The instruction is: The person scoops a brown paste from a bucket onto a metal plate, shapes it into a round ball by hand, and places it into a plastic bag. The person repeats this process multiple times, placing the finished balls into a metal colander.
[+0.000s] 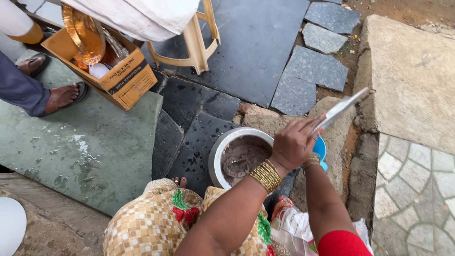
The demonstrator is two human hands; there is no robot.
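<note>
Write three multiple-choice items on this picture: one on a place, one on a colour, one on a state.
1. Where is the metal pot?
A. on dark stone slabs by the person's knees
B. on the plastic stool
C. inside the cardboard box

2. What colour are the bangles on the left wrist?
A. silver
B. gold
C. green

3. What is the left hand doing?
A. resting flat on the ground
B. hanging empty
C. gripping a flat metal plate

Answers: 1 A, the pot sits on the dark slabs in front of the checked cloth. 2 B, a gold stack rings the wrist. 3 C, the fingers close on the tilted metal plate; the right hand is mostly hidden behind it.
</note>
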